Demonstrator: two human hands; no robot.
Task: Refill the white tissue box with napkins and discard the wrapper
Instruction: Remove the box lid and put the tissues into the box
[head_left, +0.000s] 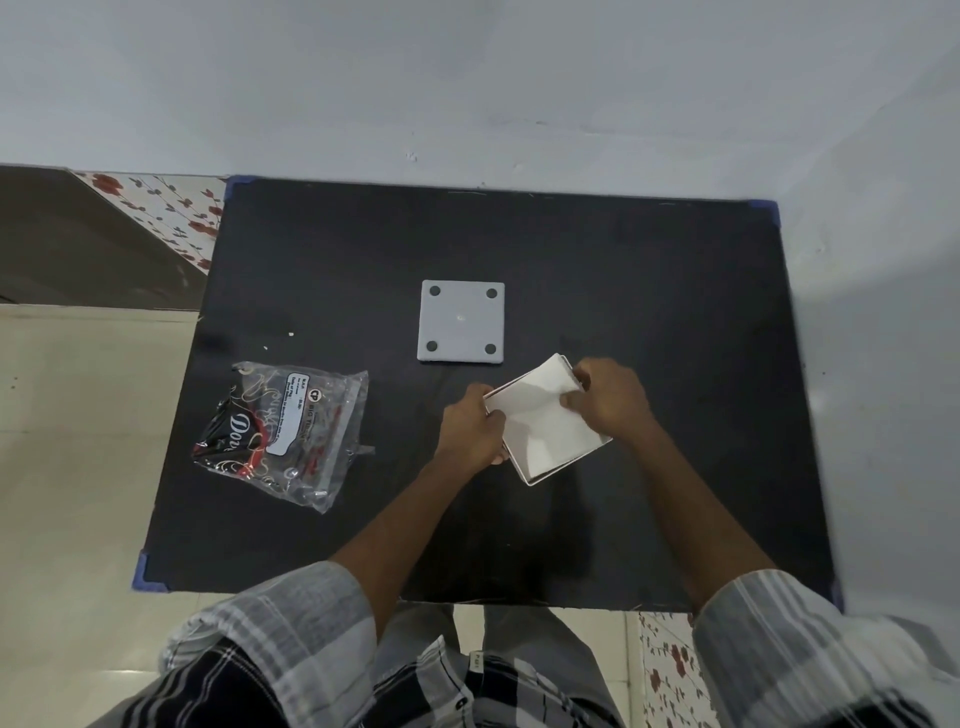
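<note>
The white tissue box (569, 457) sits tilted and open on the black table (623, 291), right of centre. White napkins (540, 415) fill it, one corner sticking up at the far side. My left hand (470, 428) grips the box's left rim. My right hand (608, 397) pinches the napkins at the far right corner. The box's flat white lid (461, 321), with dark round feet at its corners, lies just beyond the box. The clear plastic wrapper (283, 431) with red and black print lies crumpled and empty at the left.
The table stands against a pale wall at the back and right. Blue protectors (141, 571) cap its corners. Beige floor tiles lie to the left, beside a flower-patterned strip.
</note>
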